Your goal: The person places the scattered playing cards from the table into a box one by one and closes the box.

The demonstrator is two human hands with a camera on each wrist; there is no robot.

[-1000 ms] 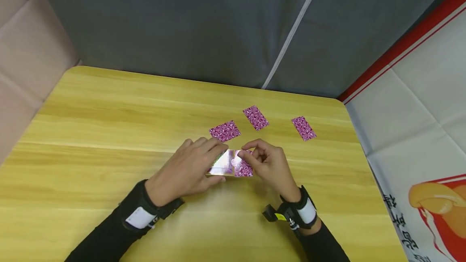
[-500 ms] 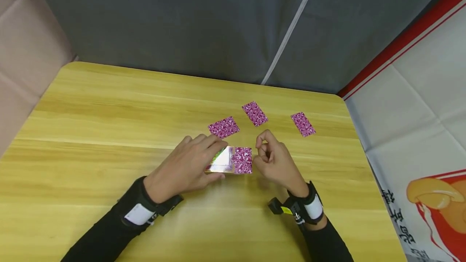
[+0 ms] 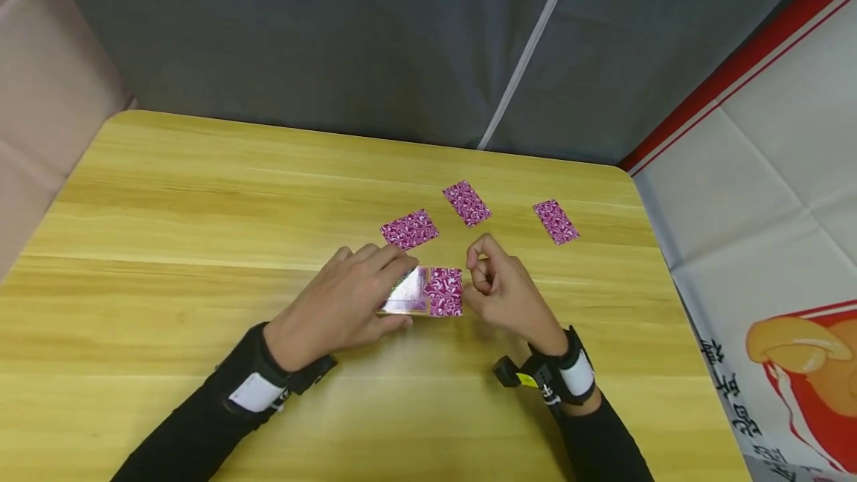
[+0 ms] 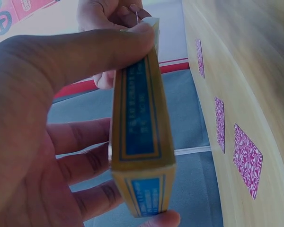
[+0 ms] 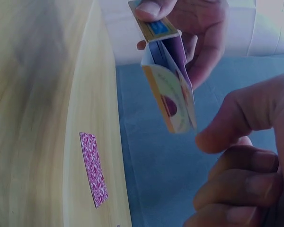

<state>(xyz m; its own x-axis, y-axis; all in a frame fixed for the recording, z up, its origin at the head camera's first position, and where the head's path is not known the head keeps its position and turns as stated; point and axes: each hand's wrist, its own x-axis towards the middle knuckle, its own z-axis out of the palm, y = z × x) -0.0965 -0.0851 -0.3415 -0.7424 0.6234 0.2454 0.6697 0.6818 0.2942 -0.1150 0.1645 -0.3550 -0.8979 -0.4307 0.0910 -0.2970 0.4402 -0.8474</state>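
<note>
the left hand (image 3: 344,300) grips between thumb and fingers; just right of that grip, the right hand (image 3: 504,287) stands apart, its fingers curled inward.

place: screened-off work corner, building type unclear | wood-grain table (image 3: 201,407) | behind: grey sheet (image 3: 301,43), pale strip (image 3: 532,48) | left: creased pinkish sheet (image 3: 50,80) | right: white banner (image 3: 750,229), red border (image 3: 770,45), food picture (image 3: 797,355), printed characters (image 3: 745,420)
</note>
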